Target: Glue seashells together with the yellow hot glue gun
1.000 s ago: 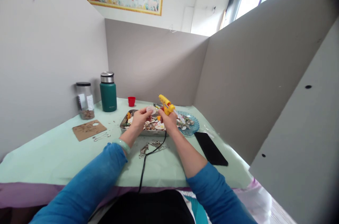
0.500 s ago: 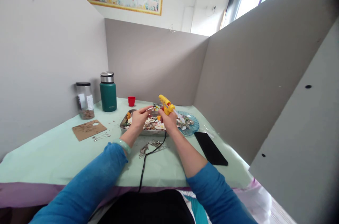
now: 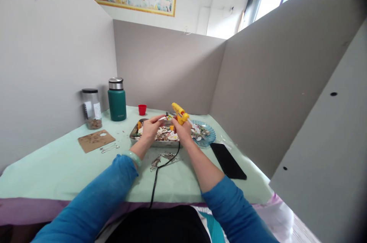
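My left hand pinches a small white piece above the left part of a metal tray full of small, mostly pale pieces. In my right hand is a yellow glue gun, held over the tray's right side with its black cord hanging down across the table. The gun's front end is close to the fingers of my left hand; whether it touches the white piece cannot be made out. Behind my right hand a blue plate holds more small pieces. Metal pins lie in front of the tray.
At the left stand a lidded jar, a green bottle and a red cup. A brown card lies near loose pins. A black flat object lies right of my right forearm. Grey panels enclose the table.
The white piece in my left hand has tilted slightly. Both hands and the glue gun are in nearly the same place.
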The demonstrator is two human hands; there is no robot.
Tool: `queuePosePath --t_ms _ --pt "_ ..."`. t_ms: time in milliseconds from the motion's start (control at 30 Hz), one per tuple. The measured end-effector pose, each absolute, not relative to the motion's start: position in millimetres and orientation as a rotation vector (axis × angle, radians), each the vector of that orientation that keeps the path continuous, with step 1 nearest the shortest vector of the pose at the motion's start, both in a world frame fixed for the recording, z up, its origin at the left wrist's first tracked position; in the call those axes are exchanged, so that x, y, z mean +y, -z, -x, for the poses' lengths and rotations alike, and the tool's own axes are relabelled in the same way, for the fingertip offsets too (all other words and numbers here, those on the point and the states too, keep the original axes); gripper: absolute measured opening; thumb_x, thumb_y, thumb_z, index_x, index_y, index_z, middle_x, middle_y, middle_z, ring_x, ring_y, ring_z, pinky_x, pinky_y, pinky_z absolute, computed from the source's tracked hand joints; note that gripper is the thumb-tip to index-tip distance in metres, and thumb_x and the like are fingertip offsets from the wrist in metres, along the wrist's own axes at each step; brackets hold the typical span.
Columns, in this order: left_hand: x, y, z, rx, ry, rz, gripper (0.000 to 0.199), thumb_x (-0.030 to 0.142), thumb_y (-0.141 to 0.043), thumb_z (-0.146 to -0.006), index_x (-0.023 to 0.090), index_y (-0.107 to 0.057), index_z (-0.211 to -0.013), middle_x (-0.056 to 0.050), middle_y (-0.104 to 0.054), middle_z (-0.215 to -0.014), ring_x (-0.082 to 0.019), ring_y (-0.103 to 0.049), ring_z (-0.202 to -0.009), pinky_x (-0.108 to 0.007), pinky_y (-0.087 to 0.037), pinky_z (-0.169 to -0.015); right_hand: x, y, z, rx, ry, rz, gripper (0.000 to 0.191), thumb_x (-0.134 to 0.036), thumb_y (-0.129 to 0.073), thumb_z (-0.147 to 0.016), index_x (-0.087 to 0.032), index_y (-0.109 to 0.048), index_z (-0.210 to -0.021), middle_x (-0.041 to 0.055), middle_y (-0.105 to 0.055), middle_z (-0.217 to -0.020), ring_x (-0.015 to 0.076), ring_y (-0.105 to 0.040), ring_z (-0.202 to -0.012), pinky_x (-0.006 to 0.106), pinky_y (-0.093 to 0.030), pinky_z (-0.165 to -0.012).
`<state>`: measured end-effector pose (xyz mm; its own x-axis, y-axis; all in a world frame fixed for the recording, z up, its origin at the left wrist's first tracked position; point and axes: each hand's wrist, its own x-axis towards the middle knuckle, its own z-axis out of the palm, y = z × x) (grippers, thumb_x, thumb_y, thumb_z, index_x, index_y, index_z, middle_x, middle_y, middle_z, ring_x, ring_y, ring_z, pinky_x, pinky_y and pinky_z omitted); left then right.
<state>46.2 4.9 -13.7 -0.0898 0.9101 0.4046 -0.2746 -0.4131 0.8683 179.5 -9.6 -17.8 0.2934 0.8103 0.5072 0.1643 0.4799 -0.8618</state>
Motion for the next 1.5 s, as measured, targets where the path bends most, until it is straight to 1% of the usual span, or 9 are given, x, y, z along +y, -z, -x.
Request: queuePosePath --t_ms 233,367,533,867,1000,1133,1233,1367,1500 --pt "4 14 -47 0.716 -1.608 -1.296 0.045 0.038 -0.075 -0.057 0.012 -0.066 -0.092 -0.004 -0.067 -0.08 -0.01 -0.055 -0.056 -0.027 -0.049 -0.06 -13 16 -178 -1.184 -0.585 0.994 0.034 -0.043 -0.059 -0.07 -0.015 -0.062 -0.089 -0.005 -0.049 -0.048 0.0093 -0.045 -0.041 0.021 -0.04 -0.044" --pt "5 14 -46 0.744 -1.585 -1.269 0.042 0.038 -0.076 -0.054 0.012 -0.06 -0.083 -0.003 -0.064 -0.074 -0.01 -0.054 -0.052 -0.026 -0.049 -0.055 -13 10 -181 -1.115 -0.641 0.965 0.033 -0.04 -0.06 -0.068 -0.015 -0.06 -0.09 -0.0057 -0.048 -0.051 0.0082 -0.042 -0.04 0.021 -0.039 -0.041" --pt "8 14 -42 0.786 -1.57 -1.252 0.038 0.039 -0.075 -0.055 0.012 -0.059 -0.077 -0.002 -0.061 -0.067 -0.011 -0.057 -0.053 -0.027 -0.051 -0.058 -13 -7 -201 -0.999 -0.564 0.868 0.034 -0.039 -0.061 -0.068 -0.015 -0.058 -0.092 -0.006 -0.049 -0.056 0.0068 -0.043 -0.042 0.019 -0.039 -0.041" --pt "27 -7 -91 1.179 -1.255 -1.677 0.017 0.023 -0.07 -0.056 0.016 -0.061 -0.069 -0.003 -0.061 -0.057 -0.016 -0.058 -0.052 -0.028 -0.046 -0.052 -26 -26 -247 -0.893 -0.464 0.85 0.03 -0.036 -0.062 -0.067 -0.017 -0.057 -0.09 -0.0064 -0.049 -0.058 0.006 -0.041 -0.041 0.019 -0.038 -0.039" --pt "43 -7 -135 1.489 -1.121 -2.095 0.01 0.024 -0.066 -0.06 0.019 -0.066 -0.069 -0.007 -0.069 -0.075 -0.021 -0.063 -0.076 -0.028 -0.044 -0.067 -30 -29 -256 -0.909 -0.433 0.859 0.031 -0.037 -0.062 -0.068 -0.017 -0.058 -0.092 -0.0057 -0.05 -0.06 0.0061 -0.043 -0.043 0.018 -0.038 -0.039" --pt "61 -4 -163 1.626 -0.986 -2.194 0.02 0.021 -0.061 -0.064 0.02 -0.071 -0.081 -0.011 -0.07 -0.091 -0.023 -0.063 -0.085 -0.028 -0.042 -0.069 -31 -27 -259 -0.92 -0.441 0.904 0.032 -0.039 -0.06 -0.07 -0.018 -0.059 -0.094 -0.0057 -0.05 -0.058 0.007 -0.044 -0.043 0.018 -0.039 -0.04" --pt "72 -1 -174 1.673 -0.944 -2.208 0.025 0.02 -0.06 -0.064 0.018 -0.071 -0.086 -0.014 -0.07 -0.093 -0.024 -0.063 -0.088 -0.027 -0.042 -0.07 -30 -24 -259 -0.922 -0.454 0.9 0.032 -0.039 -0.06 -0.07 -0.018 -0.06 -0.093 -0.0059 -0.049 -0.056 0.0075 -0.044 -0.041 0.019 -0.04 -0.04" --pt "82 -1 -178 1.636 -0.819 -2.292 0.02 0.019 -0.063 -0.062 0.016 -0.073 -0.08 -0.017 -0.071 -0.086 -0.026 -0.064 -0.085 -0.029 -0.043 -0.071 -29 -22 -260 -0.944 -0.466 0.874 0.032 -0.038 -0.061 -0.07 -0.017 -0.059 -0.094 -0.0047 -0.051 -0.06 0.0078 -0.046 -0.043 0.02 -0.041 -0.04" --pt "83 -12 -160 1.564 -0.829 -2.357 0.019 0.018 -0.065 -0.061 0.019 -0.074 -0.077 -0.014 -0.071 -0.087 -0.025 -0.064 -0.086 -0.028 -0.043 -0.072 -29 -19 -260 -0.943 -0.463 0.913 0.033 -0.038 -0.061 -0.07 -0.017 -0.059 -0.095 -0.0039 -0.053 -0.06 0.0079 -0.045 -0.044 0.02 -0.042 -0.042"
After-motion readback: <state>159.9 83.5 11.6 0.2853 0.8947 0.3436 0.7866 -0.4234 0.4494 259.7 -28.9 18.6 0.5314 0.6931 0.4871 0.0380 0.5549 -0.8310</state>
